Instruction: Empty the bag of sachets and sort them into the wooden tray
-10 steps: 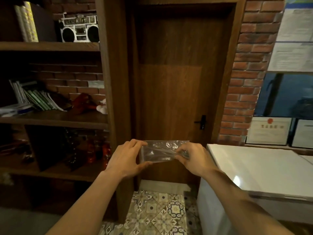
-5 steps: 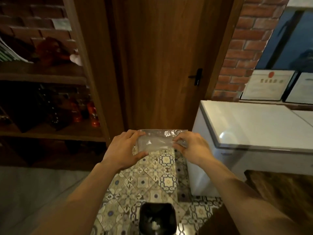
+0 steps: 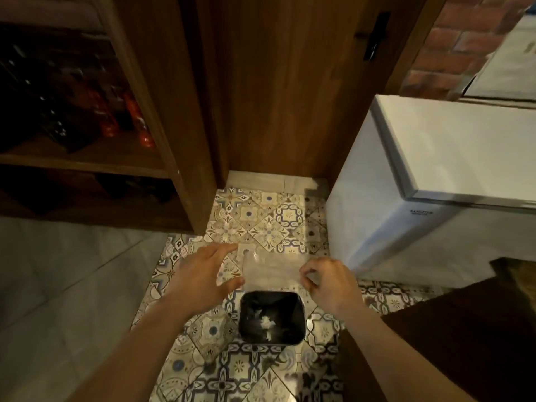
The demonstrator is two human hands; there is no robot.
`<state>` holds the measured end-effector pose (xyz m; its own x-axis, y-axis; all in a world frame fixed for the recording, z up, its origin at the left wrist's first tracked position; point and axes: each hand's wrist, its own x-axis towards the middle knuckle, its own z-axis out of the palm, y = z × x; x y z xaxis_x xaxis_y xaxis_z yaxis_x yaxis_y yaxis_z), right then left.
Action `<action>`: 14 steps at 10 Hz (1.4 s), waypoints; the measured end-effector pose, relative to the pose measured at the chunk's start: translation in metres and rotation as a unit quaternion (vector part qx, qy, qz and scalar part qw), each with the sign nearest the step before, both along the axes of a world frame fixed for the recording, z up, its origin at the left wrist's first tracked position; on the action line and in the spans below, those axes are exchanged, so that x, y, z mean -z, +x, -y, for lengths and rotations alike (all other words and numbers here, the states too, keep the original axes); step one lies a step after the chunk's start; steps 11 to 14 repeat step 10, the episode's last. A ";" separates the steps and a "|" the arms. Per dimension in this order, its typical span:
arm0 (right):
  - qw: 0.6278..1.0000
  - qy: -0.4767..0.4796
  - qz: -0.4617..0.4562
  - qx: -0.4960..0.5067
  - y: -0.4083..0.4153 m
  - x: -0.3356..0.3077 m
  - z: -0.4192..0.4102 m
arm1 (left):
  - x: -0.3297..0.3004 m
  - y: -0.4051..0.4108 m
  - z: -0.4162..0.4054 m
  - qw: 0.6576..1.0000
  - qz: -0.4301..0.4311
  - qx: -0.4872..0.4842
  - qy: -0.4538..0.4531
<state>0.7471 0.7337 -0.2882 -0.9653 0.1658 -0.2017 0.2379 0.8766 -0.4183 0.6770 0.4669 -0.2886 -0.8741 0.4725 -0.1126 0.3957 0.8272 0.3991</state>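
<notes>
An empty clear plastic bag (image 3: 270,268) hangs in the air between my hands, just above a black waste bin (image 3: 271,317) on the patterned floor tiles. My right hand (image 3: 327,282) pinches the bag's right edge between thumb and fingers. My left hand (image 3: 200,274) is beside the bag's left edge with its fingers spread and thumb apart, holding nothing. The bin has some white scrap lying at its bottom. No sachets or wooden tray are in view.
A white chest freezer (image 3: 435,198) stands to the right of the bin. A wooden door (image 3: 290,97) is straight ahead. A dark wooden shelf unit (image 3: 87,158) with bottles is on the left. A dark wooden surface (image 3: 464,329) juts in at lower right.
The view has tilted down from the door to the floor and bin. Both hands lowered the bag to just over the bin, and my left hand has let go of its left edge.
</notes>
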 end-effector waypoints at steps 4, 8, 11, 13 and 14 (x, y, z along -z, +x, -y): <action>0.984 0.077 0.155 0.043 0.004 0.178 0.013 | 0.157 0.020 0.019 0.993 0.112 -0.023 -0.018; 0.986 -0.012 0.164 0.030 0.009 0.238 0.025 | 0.215 0.021 0.013 0.986 0.158 -0.036 -0.027; 0.988 -0.037 0.151 0.022 0.014 0.211 0.014 | 0.189 0.010 0.009 0.991 0.132 -0.020 -0.024; 0.988 -0.037 0.151 0.022 0.014 0.211 0.014 | 0.189 0.010 0.009 0.991 0.132 -0.020 -0.024; 0.988 -0.037 0.151 0.022 0.014 0.211 0.014 | 0.189 0.010 0.009 0.991 0.132 -0.020 -0.024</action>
